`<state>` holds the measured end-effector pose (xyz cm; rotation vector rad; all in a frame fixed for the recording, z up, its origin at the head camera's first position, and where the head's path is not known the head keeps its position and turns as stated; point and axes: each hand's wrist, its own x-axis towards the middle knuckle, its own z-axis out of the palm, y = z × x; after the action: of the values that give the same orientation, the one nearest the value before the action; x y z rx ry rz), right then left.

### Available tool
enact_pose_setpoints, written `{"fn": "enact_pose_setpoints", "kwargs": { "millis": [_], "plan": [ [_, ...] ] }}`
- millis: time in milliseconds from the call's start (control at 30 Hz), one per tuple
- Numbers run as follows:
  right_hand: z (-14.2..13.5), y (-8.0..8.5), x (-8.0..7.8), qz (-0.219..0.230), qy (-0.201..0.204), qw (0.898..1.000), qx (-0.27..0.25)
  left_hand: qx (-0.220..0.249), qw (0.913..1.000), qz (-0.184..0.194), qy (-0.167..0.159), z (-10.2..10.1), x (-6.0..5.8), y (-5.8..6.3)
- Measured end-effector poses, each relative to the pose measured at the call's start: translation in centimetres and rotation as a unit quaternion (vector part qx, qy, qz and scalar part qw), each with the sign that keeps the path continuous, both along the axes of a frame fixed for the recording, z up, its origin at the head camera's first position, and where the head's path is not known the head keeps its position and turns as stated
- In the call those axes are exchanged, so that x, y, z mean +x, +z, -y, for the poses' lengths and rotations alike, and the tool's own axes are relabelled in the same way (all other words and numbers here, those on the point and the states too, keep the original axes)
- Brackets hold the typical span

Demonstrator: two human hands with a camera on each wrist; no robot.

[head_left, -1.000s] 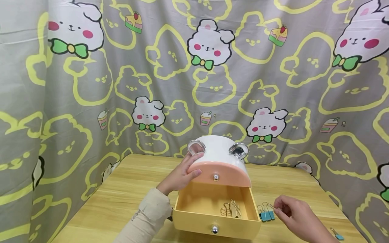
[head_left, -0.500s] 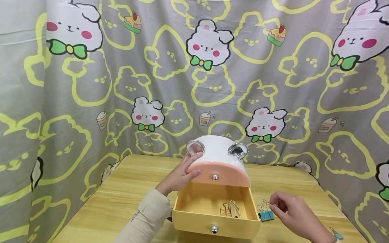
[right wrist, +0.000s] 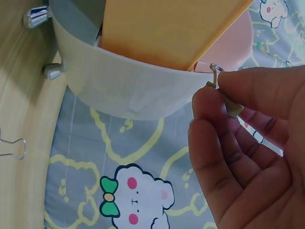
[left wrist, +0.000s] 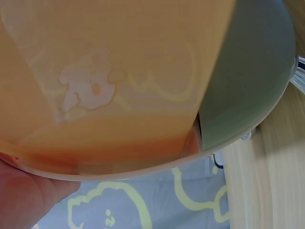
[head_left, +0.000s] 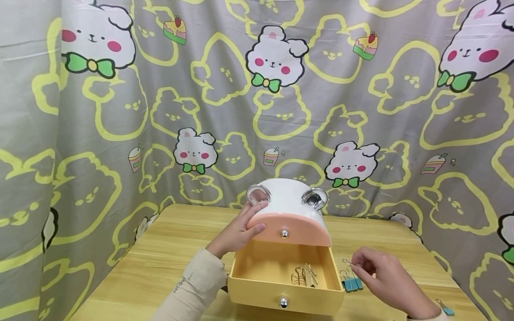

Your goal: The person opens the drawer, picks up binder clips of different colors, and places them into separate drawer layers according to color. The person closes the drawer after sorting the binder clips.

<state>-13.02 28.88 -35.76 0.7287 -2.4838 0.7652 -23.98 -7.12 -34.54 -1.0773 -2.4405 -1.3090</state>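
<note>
A small drawer box [head_left: 293, 200] with a white top, silver-rimmed ears and a pink upper drawer [head_left: 305, 232] stands on the table. Its yellow lower drawer [head_left: 257, 294] is pulled out, and several gold binder clips [head_left: 310, 278] lie inside at the right. My left hand [head_left: 237, 232] holds the box's upper left side, thumb against the pink front. To the right of the yellow drawer, my right hand [head_left: 385, 276] pinches a gold binder clip [right wrist: 232, 106] between thumb and fingers, mostly covering it in the head view.
Teal binder clips [head_left: 352, 284] stand close beside the drawer's right wall, below the right hand's fingertips. Another teal clip [head_left: 446, 308] lies near the right edge of the wooden table [head_left: 160, 254]. A patterned curtain [head_left: 229, 111] hangs behind and along the sides.
My right hand has moved slightly left and up, bringing the pinched binder clip nearer the drawer. The left hand and the box have kept their places.
</note>
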Motion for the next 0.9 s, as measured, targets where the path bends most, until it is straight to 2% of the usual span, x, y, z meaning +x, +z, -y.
{"fn": "enact_pose_setpoints", "kwargs": {
  "millis": [333, 900],
  "plan": [
    [0.8, 0.6, -0.3, -0.019, 0.005, 1.0, -0.003, 0.008, 0.9998, -0.017, -0.004, 0.0, 0.0, -0.1],
    [1.9, 1.4, -0.4, -0.027, 0.024, 0.999, 0.002, 0.001, 1.0, -0.006, 0.0, 0.0, 0.0, 0.0]
  ]
}}
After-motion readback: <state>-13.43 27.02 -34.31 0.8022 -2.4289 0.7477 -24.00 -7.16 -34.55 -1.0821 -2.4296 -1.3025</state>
